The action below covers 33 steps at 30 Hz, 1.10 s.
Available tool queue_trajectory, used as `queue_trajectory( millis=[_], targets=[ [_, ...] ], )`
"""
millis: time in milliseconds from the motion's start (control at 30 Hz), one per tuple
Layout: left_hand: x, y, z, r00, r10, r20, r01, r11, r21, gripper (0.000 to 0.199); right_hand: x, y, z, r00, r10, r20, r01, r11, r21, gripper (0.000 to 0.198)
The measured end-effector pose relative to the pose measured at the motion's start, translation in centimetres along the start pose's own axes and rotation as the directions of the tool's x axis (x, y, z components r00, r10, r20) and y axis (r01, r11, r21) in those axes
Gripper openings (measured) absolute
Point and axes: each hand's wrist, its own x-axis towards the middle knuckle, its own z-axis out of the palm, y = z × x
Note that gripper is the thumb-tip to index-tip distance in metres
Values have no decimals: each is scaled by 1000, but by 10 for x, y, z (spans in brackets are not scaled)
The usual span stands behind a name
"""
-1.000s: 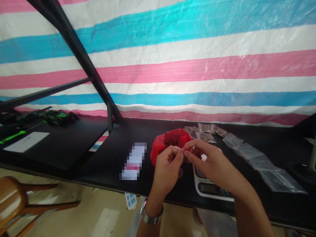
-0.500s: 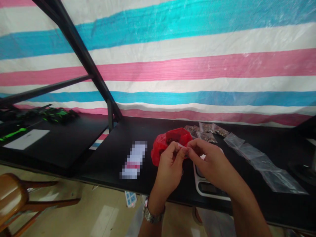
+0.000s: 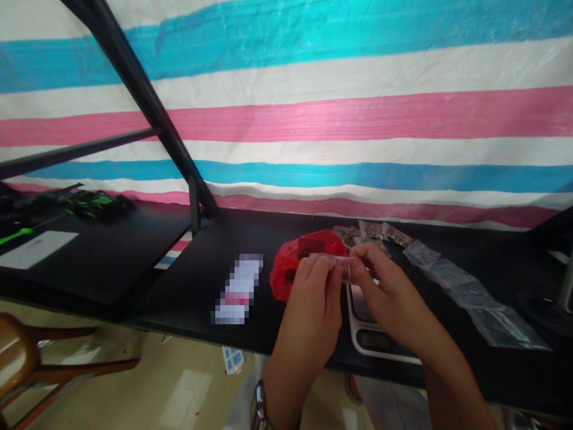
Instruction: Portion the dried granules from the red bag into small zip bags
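Between my two hands is a small clear plastic bag (image 3: 344, 264), pinched at its edges. My left hand (image 3: 316, 292) is closed on its left side, with the back of the hand toward me. Thumb and fingers of my right hand (image 3: 387, 286) grip the other side. Just behind and left of the hands lies an open red plastic bag (image 3: 283, 257) with dark contents. Partly under my right hand sits a white digital scale (image 3: 356, 341). Its pan and display are partly covered.
Several filled clear bags (image 3: 396, 234) lie behind my hands. A row of flat clear bags (image 3: 456, 283) runs down the right. A blurred-out white and pink item (image 3: 238, 289) rests at left. A black metal frame (image 3: 147, 101) and wooden chair (image 3: 18, 352) stand leftward.
My hands have moved slightly apart, and more of the clear bag shows between them. My left hand has turned so its back faces me. The whole view has shifted a little.
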Motion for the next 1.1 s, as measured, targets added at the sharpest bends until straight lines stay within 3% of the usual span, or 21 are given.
queue_trajectory(
  millis=[133,233,300,367,467,533,633,767,867,967,1100],
  targets=[
    [1,-3,1,997,-78,-7,75,975,-210,24,2,9,-3,983,168,-71,-151,967,205,42],
    [3,-8,2,993,-117,30,120,921,-372,22,5,18,-1,928,370,53,-358,840,407,49],
    [5,-12,2,989,-136,65,150,902,-405,21,7,21,2,888,433,153,-442,719,536,50],
    [6,-16,1,984,-161,77,178,922,-343,22,9,23,4,875,446,187,-455,629,630,53],
    [9,-22,-3,988,-155,-9,154,986,-64,24,11,25,7,869,463,177,-443,566,695,59],
    [10,-25,-6,991,-88,-106,100,988,121,21,13,26,9,861,490,137,-424,541,726,59],
    [10,-31,-11,963,46,-267,29,963,268,16,17,32,14,840,541,35,-362,513,778,59],
    [7,-41,-13,892,105,-440,115,889,444,8,23,44,26,825,543,-159,-242,593,768,56],
    [6,-51,-14,870,52,-489,226,841,492,31,27,50,37,845,445,-297,-193,771,606,50],
    [6,-60,-15,873,25,-488,242,846,475,37,27,49,48,905,293,-310,-160,907,389,46],
    [6,-63,-19,867,18,-499,249,851,462,33,25,37,58,952,157,-261,-99,970,223,49]
  ],
)
